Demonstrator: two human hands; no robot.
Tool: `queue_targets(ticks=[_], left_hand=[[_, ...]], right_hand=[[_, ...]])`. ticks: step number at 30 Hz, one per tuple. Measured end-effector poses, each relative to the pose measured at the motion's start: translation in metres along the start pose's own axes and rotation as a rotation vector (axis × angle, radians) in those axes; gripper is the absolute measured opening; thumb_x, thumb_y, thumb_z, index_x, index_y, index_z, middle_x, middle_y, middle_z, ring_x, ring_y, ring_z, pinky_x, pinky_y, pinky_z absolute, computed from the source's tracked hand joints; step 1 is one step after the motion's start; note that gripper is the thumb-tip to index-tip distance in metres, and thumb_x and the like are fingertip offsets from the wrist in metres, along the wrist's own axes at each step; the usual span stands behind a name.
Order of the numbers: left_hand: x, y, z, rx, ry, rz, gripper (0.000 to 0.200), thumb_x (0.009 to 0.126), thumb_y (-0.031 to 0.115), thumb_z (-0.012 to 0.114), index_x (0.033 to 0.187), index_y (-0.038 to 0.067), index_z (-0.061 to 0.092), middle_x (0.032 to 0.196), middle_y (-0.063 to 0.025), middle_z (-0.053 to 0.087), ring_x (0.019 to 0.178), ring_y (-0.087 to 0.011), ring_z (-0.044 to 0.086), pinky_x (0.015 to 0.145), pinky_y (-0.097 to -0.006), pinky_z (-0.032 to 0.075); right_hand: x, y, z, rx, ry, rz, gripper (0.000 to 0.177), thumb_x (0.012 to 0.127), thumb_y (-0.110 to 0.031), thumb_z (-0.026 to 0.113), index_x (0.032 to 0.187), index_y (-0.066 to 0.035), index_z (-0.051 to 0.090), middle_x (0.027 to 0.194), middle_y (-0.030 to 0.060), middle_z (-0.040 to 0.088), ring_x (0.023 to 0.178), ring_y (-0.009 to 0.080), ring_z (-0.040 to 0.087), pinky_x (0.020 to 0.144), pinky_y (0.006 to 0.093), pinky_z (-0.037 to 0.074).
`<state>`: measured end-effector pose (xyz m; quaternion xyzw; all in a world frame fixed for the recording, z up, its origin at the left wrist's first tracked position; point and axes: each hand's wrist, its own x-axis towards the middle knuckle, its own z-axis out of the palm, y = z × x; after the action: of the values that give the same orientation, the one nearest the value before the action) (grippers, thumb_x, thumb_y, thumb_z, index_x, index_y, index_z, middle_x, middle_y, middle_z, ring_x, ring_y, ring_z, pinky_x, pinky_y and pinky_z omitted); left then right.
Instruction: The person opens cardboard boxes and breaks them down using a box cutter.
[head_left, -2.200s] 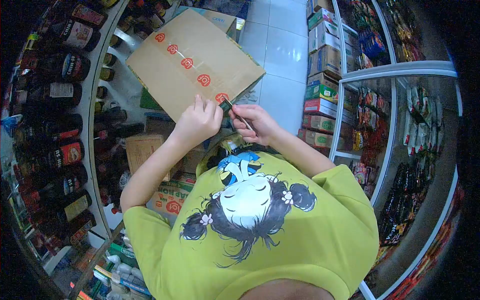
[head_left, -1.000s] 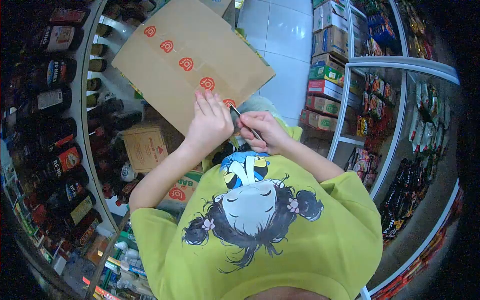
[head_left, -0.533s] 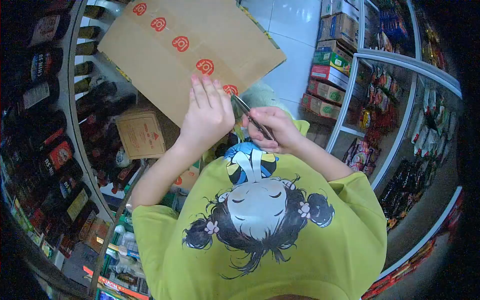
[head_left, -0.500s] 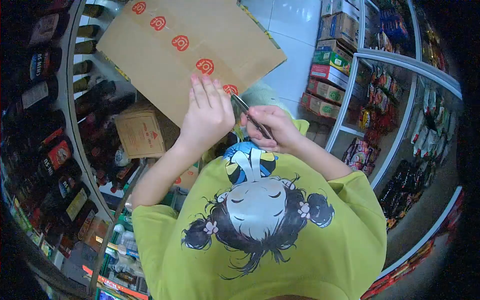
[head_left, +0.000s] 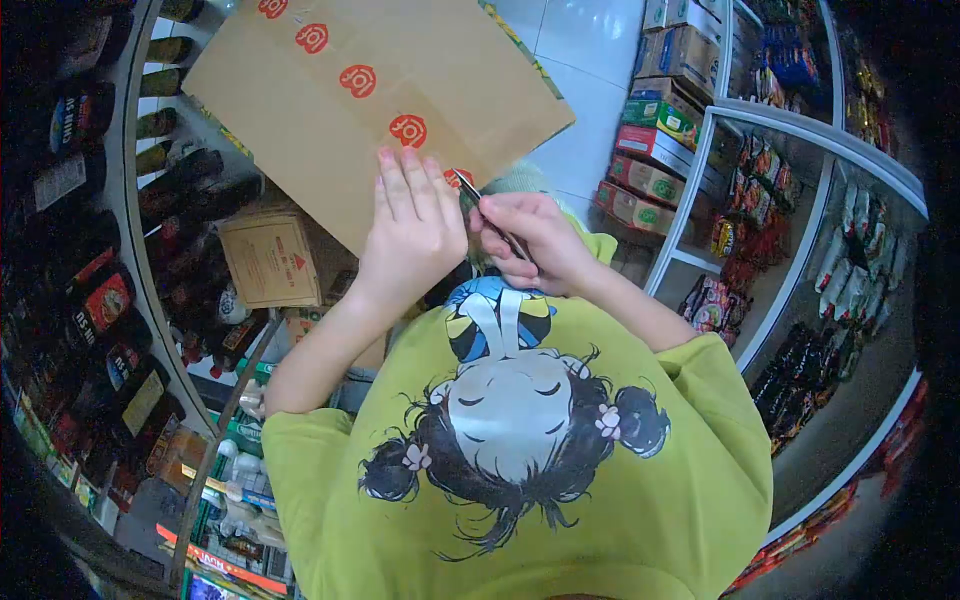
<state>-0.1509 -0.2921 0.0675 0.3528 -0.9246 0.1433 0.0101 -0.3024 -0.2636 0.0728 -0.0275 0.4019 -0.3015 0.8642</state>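
A large cardboard box lies before me, with clear tape along its seam printed with red heart-shaped marks. My left hand rests flat on the near part of its top, fingers stretched out side by side. Just to the right, my right hand is closed round a slim, pointed metal blade. The blade's tip reaches up at the near edge of the box, over a red mark beside my left fingers. Its lower part is hidden in my right fingers.
Shelves of dark bottles run along the left, near a smaller carton. Stacked boxes stand on the tiled floor at the back right. A metal-framed glass cabinet with hanging packets is close on my right.
The right hand and blade have shifted slightly up and left, and the blade's tip sits a little higher by the tape. The left hand stays flat on the box.
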Motion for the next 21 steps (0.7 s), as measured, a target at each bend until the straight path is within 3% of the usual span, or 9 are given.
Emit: queue_targets(ticks=[21], left_hand=[[0.006, -0.016, 0.003, -0.067, 0.043, -0.085, 0.028, 0.076, 0.015, 0.046, 0.088, -0.010, 0.051, 0.089, -0.0261, 0.051, 0.087, -0.0379, 0.051, 0.073, -0.0358, 0.045]], right_hand=[[-0.012, -0.005, -0.001, -0.012, 0.001, 0.005, 0.021, 0.083, -0.020, 0.040, 0.078, 0.000, 0.047, 0.049, 0.0020, 0.040, 0.027, 0.0048, 0.027, 0.025, 0.0180, 0.019]])
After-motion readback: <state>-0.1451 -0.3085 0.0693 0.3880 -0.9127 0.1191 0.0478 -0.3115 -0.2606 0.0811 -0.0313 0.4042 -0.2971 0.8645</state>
